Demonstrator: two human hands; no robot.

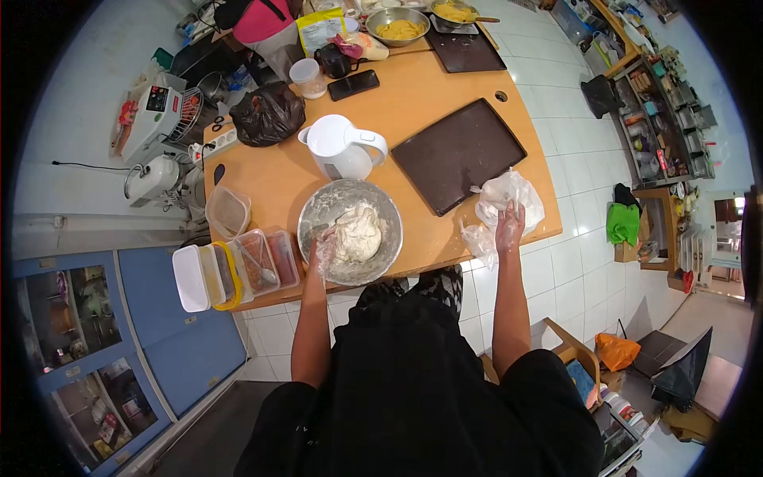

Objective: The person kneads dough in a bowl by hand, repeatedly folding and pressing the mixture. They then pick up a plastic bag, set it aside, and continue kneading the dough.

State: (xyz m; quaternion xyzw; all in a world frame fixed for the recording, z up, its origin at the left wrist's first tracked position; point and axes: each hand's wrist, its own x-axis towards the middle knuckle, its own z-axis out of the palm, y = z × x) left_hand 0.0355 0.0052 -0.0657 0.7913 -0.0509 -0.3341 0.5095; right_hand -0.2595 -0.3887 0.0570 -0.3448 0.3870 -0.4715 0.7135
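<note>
In a metal mixing bowl (388,208) lies a lump of pale, sticky dough (359,234). My left hand (322,251), coated with flour, reaches into the bowl and its fingers curl against the dough's left side. To the right, my right hand (509,229) is over a crumpled clear plastic bag (520,193) with whitish contents near the table's edge. Its floury fingers look spread against the bag, and part of the plastic hangs to the left of the wrist. A white electric kettle (338,143) stands just behind the bowl.
A dark baking tray (459,155) lies right of the kettle. Open plastic tubs (258,258) line the left edge. Behind are a black bag (268,114), a phone (354,85), a lidded jar (307,79) and a bowl of yellow food (400,30).
</note>
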